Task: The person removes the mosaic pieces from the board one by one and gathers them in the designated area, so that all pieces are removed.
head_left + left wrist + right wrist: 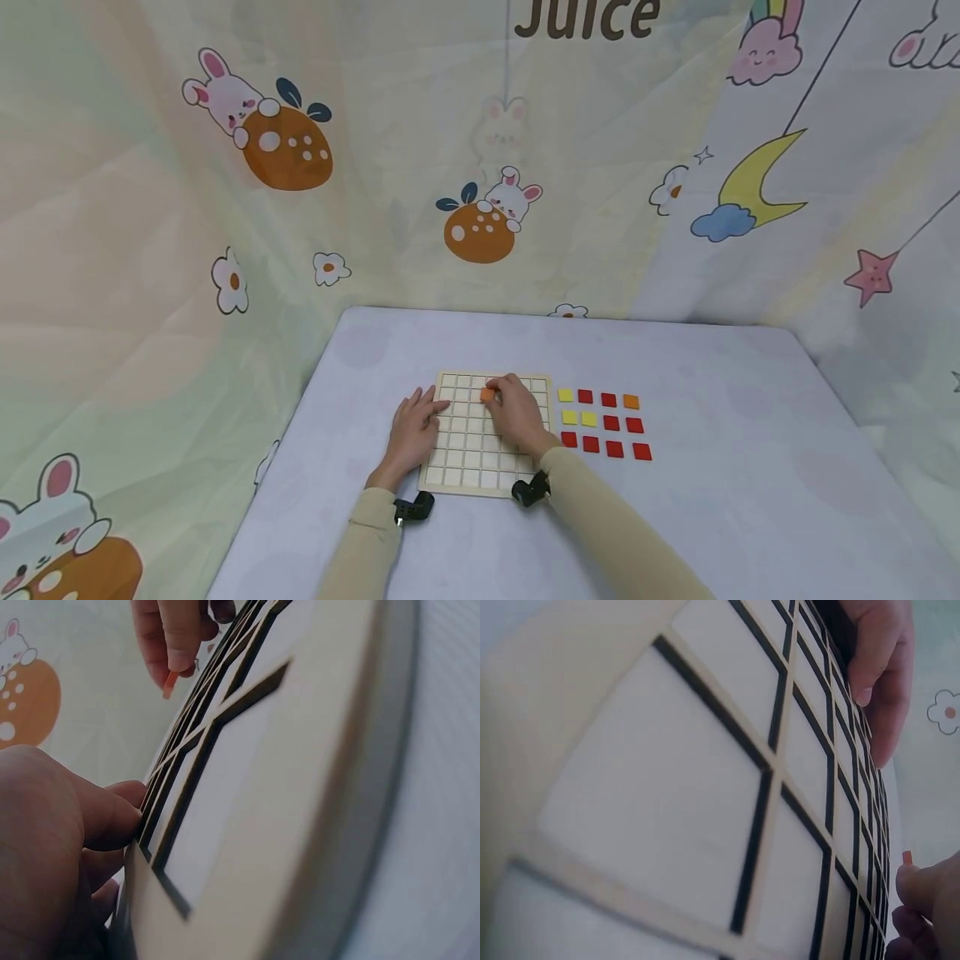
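A light wooden grid board (465, 492) with white square cells lies on the table. My right hand (519, 415) pinches an orange square tile (487, 394) between thumb and fingers over the board's upper middle cells. In the left wrist view that tile (170, 685) is held on edge, tilted, just above the grid. My left hand (412, 432) rests at the board's left edge, its fingers extended and its thumb touching the rim. Whether the orange tile touches a cell cannot be told.
Right of the board, several square tiles lie in three rows: yellow tiles (565, 395), red tiles (611, 423) and one orange tile (631, 402). A white cloth covers the table (720, 500). A printed curtain (390, 167) hangs behind it and at the sides.
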